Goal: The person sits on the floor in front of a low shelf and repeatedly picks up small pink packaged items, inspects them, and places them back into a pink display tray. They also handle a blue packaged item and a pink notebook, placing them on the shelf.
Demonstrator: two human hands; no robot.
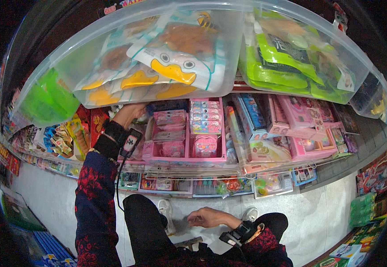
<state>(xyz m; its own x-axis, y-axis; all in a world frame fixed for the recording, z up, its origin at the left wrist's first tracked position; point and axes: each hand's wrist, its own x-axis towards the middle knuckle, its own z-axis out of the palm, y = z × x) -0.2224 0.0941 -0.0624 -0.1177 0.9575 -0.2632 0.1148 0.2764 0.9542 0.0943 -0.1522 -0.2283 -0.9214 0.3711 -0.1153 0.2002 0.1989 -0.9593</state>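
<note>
My left hand [130,113] reaches onto the goods shelf, its fingers hidden beneath a clear plastic bin [213,87]; whether they hold something does not show. To its right stands a pink display box [184,161] with small pink packs in two columns. Left of the wrist lie a red packet [99,123] and yellow snack packets [79,133]. My right hand [206,217] hangs over the floor between my knees, fingers loosely curled, with no object visible in it. Both wrists wear black straps with small devices.
Overhead, the bins hold white duck-face bags [176,63] and green bags [280,63]. Pink and blue boxes [255,116] fill the shelf's right part, behind a wire edge [200,172]. Lower trays [220,187] jut out near my knees. Green packs [362,208] stand at far right.
</note>
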